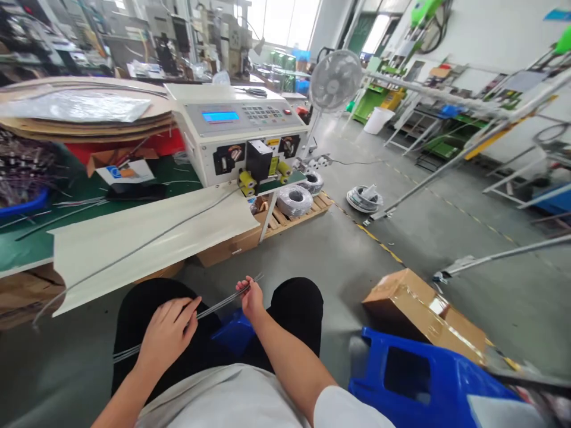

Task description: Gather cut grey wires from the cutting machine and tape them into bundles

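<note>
A thin bundle of grey cables (218,307) lies slantwise across my lap. Near its far end, my right hand (252,299) has its fingers closed around it, with short tips sticking out beyond. My left hand (167,333) is curled over the same bundle above my left thigh, and the cables come out again on its left side. Ahead of me stands a beige cable cutting machine (236,131) with a blue display and yellow-green rollers. One long grey cable (147,242) runs from its rollers over a cream sheet (178,232) and hangs off the left end.
On the green bench at left are cardboard discs (89,125) under clear plastic and a blue tray (24,202) of wires. Cable coils (294,201) sit on a pallet below the machine. A fan (335,80), a cardboard box (419,309) and a blue plastic stool (428,374) stand to my right.
</note>
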A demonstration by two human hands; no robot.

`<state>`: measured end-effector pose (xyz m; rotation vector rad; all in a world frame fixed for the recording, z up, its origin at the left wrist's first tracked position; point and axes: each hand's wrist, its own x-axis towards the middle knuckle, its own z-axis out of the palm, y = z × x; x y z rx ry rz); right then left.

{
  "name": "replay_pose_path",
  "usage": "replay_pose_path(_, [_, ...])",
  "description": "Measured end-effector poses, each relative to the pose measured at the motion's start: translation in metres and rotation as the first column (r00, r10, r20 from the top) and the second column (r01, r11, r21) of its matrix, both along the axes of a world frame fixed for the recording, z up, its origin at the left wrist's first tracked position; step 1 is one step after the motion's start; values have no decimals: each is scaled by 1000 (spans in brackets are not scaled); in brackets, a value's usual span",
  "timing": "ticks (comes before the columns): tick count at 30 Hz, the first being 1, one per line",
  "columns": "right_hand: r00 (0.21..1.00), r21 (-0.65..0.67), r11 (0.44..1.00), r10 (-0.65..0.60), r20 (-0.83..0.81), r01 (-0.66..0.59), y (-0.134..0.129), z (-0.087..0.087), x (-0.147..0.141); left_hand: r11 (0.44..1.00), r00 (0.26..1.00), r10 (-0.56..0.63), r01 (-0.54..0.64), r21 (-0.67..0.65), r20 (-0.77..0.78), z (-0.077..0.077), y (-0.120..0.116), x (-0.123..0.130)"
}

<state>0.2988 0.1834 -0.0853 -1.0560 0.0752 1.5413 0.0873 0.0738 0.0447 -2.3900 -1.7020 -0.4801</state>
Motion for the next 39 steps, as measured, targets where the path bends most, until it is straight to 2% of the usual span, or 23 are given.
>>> replay_pose_path(2, [1000,-20,1000,13,-22,-14,-2,2,-1,993,998,-36,30,113,47,25,16,-1])
replay_pose_path(5, [994,7,997,71,-80,-71,-8,6,-4,966,998,-7,-10,258,64,66,46,-6])
replay_pose_path(8, [982,86,988,140,-125,-130,-14,8,-7,962,997,65,-71,262,33,95,77,-7])
replay_pose_path(10, [973,94,979,190,-129,-179,-16,6,-8,969,996,88,-89,232,14,104,94,-7])
replay_pose_path(13, [965,52,971,240,-104,-235,-15,2,-10,973,994,109,-102,206,-18,104,111,-7])
replay_pose_path(16, [964,79,970,240,-115,-232,-11,0,-10,975,988,146,-136,177,-42,97,117,-9])
replay_pose_path(19, [959,122,963,256,-122,-242,-9,0,-8,970,979,197,-186,154,-59,94,118,-10])
replay_pose_path(25, [952,89,953,297,-78,-290,-9,-2,-4,959,951,274,-258,120,-144,91,107,-17])
replay_pose_path(29, [944,128,940,325,-65,-315,-9,2,-4,962,948,264,-245,124,-179,86,93,-36])
replay_pose_path(33, [937,167,926,348,-24,-340,-10,13,-2,982,984,134,-116,146,-120,87,73,-68])
replay_pose_path(36, [934,216,911,356,15,-351,-12,23,0,978,996,17,2,210,-90,88,44,-82])
replay_pose_path(39, [929,243,900,368,23,-362,-12,33,-2,985,987,-67,89,149,-143,78,6,-73])
